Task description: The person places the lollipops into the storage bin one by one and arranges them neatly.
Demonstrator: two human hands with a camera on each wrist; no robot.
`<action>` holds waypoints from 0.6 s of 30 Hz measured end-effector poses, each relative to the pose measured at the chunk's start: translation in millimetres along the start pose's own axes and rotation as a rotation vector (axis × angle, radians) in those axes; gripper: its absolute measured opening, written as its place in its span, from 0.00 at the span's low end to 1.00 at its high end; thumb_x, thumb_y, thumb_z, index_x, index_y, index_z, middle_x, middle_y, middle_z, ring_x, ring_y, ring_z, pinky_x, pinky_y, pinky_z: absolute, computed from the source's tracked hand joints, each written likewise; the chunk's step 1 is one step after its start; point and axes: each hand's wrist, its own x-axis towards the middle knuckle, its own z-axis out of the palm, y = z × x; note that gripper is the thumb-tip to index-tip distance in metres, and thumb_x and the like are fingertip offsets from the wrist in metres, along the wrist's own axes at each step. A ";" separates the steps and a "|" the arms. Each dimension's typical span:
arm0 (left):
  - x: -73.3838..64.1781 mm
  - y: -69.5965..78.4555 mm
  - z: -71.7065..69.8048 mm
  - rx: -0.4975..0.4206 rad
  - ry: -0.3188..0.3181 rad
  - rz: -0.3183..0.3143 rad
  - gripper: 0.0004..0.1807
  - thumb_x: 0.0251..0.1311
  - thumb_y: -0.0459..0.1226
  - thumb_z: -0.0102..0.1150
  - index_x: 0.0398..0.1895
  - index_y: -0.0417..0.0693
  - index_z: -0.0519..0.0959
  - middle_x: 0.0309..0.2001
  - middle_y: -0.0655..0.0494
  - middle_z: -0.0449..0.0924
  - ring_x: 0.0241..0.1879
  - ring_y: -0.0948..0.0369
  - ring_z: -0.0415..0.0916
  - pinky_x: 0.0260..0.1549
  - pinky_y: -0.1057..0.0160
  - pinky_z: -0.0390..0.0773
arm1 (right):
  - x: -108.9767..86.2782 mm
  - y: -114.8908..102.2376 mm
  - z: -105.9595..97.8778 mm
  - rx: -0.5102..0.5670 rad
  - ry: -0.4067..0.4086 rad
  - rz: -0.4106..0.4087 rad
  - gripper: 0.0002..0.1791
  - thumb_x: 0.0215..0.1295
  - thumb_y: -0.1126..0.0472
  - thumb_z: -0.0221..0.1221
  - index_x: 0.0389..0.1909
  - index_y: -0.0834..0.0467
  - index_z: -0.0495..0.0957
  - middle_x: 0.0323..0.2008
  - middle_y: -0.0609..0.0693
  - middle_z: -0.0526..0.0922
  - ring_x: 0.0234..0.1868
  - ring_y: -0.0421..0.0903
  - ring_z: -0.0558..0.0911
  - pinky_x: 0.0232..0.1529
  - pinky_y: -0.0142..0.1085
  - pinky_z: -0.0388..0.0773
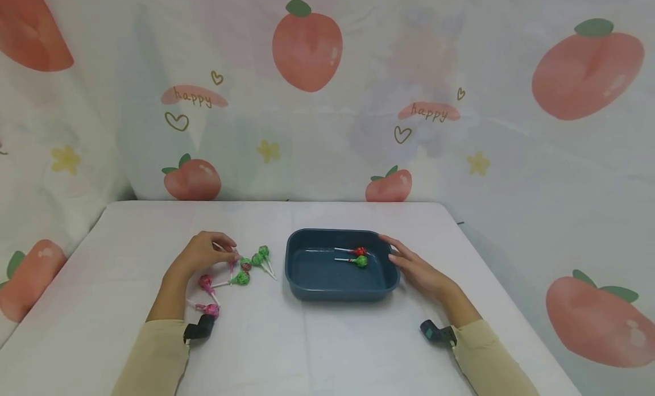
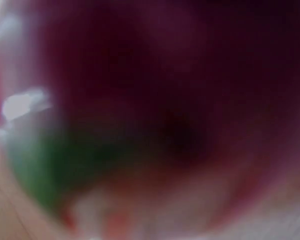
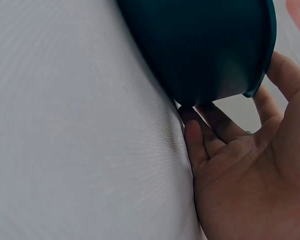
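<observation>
My left hand (image 1: 207,251) is at the cluster of wrapped lollipops on the left, its thumb and fingertips pinching a pink lollipop (image 1: 232,264). Beside it lie green lollipops (image 1: 242,278) and a dark pink lollipop (image 1: 205,281). Another pink lollipop (image 1: 211,309) is close to the wrist camera; a dark red and green blur fills the left wrist view. My right hand (image 1: 422,271) rests on the right end of a dark blue dish (image 1: 340,294), fingers extended against its wall and rim (image 3: 270,65). Inside the dish are a red lollipop (image 1: 360,251) and a green lollipop (image 1: 362,261).
A white cloth covers the table (image 1: 307,350). Behind it hangs a backdrop (image 1: 332,140) printed with peaches, and the same cloth runs along both sides. Black wrist cameras (image 1: 201,328) sit at the cuffs of both beige sleeves (image 1: 153,356).
</observation>
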 end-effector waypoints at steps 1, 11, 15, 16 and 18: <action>0.0 -0.3 0.0 0.002 0.001 -0.002 0.17 0.58 0.44 0.77 0.46 0.46 0.87 0.38 0.56 0.84 0.48 0.49 0.79 0.42 0.54 0.77 | 0.3 0.1 -0.1 -0.002 0.000 0.000 0.31 0.82 0.47 0.50 0.81 0.34 0.56 0.82 0.47 0.46 0.81 0.54 0.39 0.73 0.65 0.36; -1.7 2.2 -0.9 0.017 -0.011 0.005 0.15 0.57 0.37 0.76 0.47 0.43 0.87 0.38 0.54 0.84 0.45 0.51 0.79 0.46 0.49 0.77 | -0.1 -0.5 -0.7 -0.012 -0.003 -0.016 0.30 0.82 0.49 0.49 0.81 0.35 0.56 0.82 0.47 0.47 0.81 0.54 0.39 0.73 0.65 0.37; -2.7 2.2 -1.7 0.009 -0.018 0.007 0.16 0.58 0.35 0.75 0.49 0.43 0.86 0.39 0.54 0.84 0.46 0.50 0.80 0.48 0.48 0.78 | 0.4 -1.1 -0.3 -0.015 -0.004 -0.019 0.31 0.83 0.49 0.49 0.81 0.36 0.55 0.82 0.47 0.46 0.81 0.54 0.39 0.73 0.65 0.37; -2.7 1.9 -1.8 0.005 -0.020 0.009 0.16 0.58 0.35 0.75 0.49 0.43 0.86 0.40 0.53 0.85 0.47 0.50 0.80 0.48 0.48 0.78 | 0.6 -1.1 -0.2 -0.013 -0.005 -0.017 0.31 0.82 0.49 0.49 0.81 0.36 0.55 0.82 0.47 0.46 0.81 0.54 0.39 0.73 0.65 0.37; -2.6 1.0 -1.8 -0.005 -0.026 0.011 0.16 0.58 0.34 0.75 0.50 0.43 0.86 0.40 0.53 0.85 0.47 0.50 0.80 0.49 0.48 0.78 | 1.1 -1.3 -0.2 -0.010 -0.005 -0.013 0.31 0.82 0.49 0.49 0.81 0.36 0.55 0.82 0.47 0.46 0.81 0.54 0.39 0.73 0.65 0.37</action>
